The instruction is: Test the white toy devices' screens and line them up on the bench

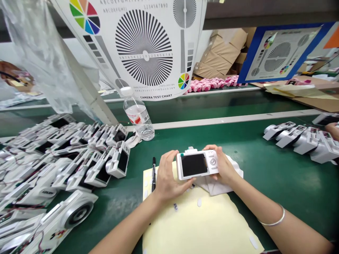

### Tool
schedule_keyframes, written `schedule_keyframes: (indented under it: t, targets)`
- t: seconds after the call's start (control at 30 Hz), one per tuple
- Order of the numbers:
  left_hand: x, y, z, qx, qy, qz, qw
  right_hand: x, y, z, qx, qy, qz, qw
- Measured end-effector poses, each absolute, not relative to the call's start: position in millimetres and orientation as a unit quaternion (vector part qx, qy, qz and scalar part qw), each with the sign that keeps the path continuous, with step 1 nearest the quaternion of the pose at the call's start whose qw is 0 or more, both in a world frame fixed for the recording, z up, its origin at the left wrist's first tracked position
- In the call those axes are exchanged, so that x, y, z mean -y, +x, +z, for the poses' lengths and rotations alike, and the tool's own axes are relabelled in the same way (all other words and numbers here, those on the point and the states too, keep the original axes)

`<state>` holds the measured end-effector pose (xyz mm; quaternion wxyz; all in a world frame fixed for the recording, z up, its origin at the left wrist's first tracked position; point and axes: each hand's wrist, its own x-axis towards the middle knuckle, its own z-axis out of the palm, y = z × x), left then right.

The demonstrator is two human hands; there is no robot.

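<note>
A small white digital camera (194,164) is held level between my two hands, its dark screen and round button pad facing me. My left hand (168,176) grips its left end, thumb along the bottom edge and fingers at the top corner. On the other end, my right hand (224,165) is closed round the button side. Below the camera lies a yellow sheet (201,222) with small white pieces on it. A white cloth (212,185) rests partly under my right hand. Left of my left hand lies a black pen (154,173).
Many white camera bodies (119,160) with loose wires are piled at left. A water bottle (139,116) stands behind the sheet. A test chart (145,49) hangs in front. More cameras (302,139) sit at right, near another person's hand (332,130).
</note>
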<state>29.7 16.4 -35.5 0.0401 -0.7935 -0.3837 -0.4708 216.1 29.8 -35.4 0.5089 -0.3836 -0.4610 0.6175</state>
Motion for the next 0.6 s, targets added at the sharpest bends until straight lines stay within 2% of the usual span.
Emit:
schedule_keyframes:
  t: [0.17,0.6]
  targets:
    - [-15.4,29.5,-35.7,0.376,-0.792,-0.478,0.043,-29.0,214.6,-34.0,0.440,-0.377,0.644,0.500]
    - [-21.6,27.8,-39.5,0.377,-0.793,-0.473,0.071,-31.2,222.4,-41.1,0.516,-0.389,0.541,0.538]
